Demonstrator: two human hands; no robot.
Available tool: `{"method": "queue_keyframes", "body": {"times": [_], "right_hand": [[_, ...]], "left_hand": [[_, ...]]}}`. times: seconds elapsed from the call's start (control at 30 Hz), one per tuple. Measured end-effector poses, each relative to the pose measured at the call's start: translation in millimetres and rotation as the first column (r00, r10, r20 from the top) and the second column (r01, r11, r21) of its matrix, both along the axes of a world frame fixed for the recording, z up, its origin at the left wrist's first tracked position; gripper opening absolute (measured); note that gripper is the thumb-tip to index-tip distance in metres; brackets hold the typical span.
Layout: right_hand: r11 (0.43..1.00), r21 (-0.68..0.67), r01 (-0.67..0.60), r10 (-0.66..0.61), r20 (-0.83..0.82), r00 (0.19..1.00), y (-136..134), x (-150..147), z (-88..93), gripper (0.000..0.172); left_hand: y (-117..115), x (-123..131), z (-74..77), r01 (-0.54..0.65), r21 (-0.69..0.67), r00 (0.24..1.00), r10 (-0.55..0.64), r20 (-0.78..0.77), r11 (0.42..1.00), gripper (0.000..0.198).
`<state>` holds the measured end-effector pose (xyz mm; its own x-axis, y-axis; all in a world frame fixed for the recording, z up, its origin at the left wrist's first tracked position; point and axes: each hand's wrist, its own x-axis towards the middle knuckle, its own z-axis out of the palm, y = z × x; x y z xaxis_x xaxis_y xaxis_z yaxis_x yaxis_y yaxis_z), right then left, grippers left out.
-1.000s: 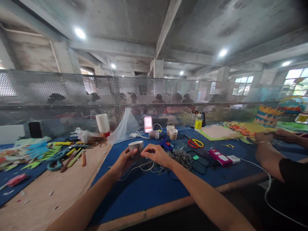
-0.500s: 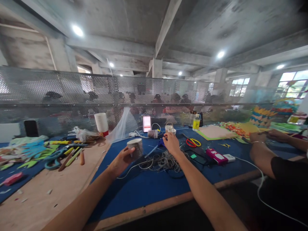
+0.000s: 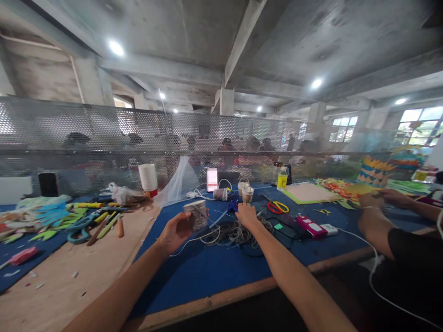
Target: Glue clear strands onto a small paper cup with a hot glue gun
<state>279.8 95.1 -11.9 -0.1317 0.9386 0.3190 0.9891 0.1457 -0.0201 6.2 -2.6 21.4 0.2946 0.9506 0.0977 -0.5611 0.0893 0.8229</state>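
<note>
My left hand [image 3: 176,232] grips a paper cup [image 3: 196,216] wound with grey-brown cord, its white rim tilted up. My right hand [image 3: 247,216] is over the far side of a tangled pile of cord [image 3: 230,234], fingers curled down; whether they hold something is hidden. Right at its fingertips lies a blue tool [image 3: 233,205], which looks like a glue gun, with a pale translucent stick [image 3: 218,218] pointing out toward me. Behind that hand stands a small cup with a handle [image 3: 247,193], with another beside it. A cord-wrapped cup [image 3: 220,194] lies on its side nearby.
A phone [image 3: 212,180] stands against the perforated screen [image 3: 194,127]. Scissors [image 3: 278,207], a pink box [image 3: 311,227] and a yellow-labelled bottle [image 3: 282,178] are to the right. A co-worker's arm [image 3: 375,221] is at far right. Stacked cups [image 3: 147,177] and tools stand left.
My right hand has come down and nearer from in front of the small cups to the cord pile and blue tool. My left hand still holds the cup, turned slightly.
</note>
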Motion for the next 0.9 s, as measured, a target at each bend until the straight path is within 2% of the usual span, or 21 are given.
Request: {"method": "queue_keyframes", "body": {"times": [0.07,0.27,0.43,0.57,0.67,0.77,0.83,0.9], "right_hand": [[1.000,0.016,-0.012,0.012,0.007,1.000,-1,-1,-0.4,0.029],[0.995,0.100,-0.008,0.010,-0.021,1.000,-5,-11,5.9,0.044],[0.963,0.268,-0.030,0.072,-0.145,0.987,-5,-14,14.6,0.051],[0.911,0.411,0.013,0.117,-0.290,0.950,-5,-7,22.8,0.052],[0.878,0.466,0.109,0.136,-0.461,0.877,-5,0,29.7,0.051],[0.863,0.465,0.198,0.178,-0.646,0.742,-3,4,36.5,0.051],[0.870,0.449,0.204,0.232,-0.738,0.634,-2,6,40.4,0.048],[0.889,0.433,0.149,0.304,-0.801,0.516,-2,6,43.4,0.046]], "left_hand": [[-1,1,1.9,0.012,-0.010,1.000,-0.012,0.009,1.000,0.047],[-3,0,2.2,0.060,0.004,0.998,-0.060,0.012,0.998,0.053],[-5,-1,3.4,0.086,0.013,0.996,-0.086,0.024,0.996,0.056],[-5,-2,4.2,0.066,0.007,0.997,-0.066,0.026,0.998,0.051],[-4,-2,3.8,0.027,0.006,0.999,-0.027,0.022,1.000,0.046],[-1,-2,1.8,-0.038,0.016,0.999,0.038,0.009,0.999,0.042],[2,-2,-0.2,-0.079,0.027,0.997,0.079,-0.011,0.997,0.042],[4,-2,-2.2,-0.115,0.036,0.993,0.117,-0.030,0.993,0.043]]}}
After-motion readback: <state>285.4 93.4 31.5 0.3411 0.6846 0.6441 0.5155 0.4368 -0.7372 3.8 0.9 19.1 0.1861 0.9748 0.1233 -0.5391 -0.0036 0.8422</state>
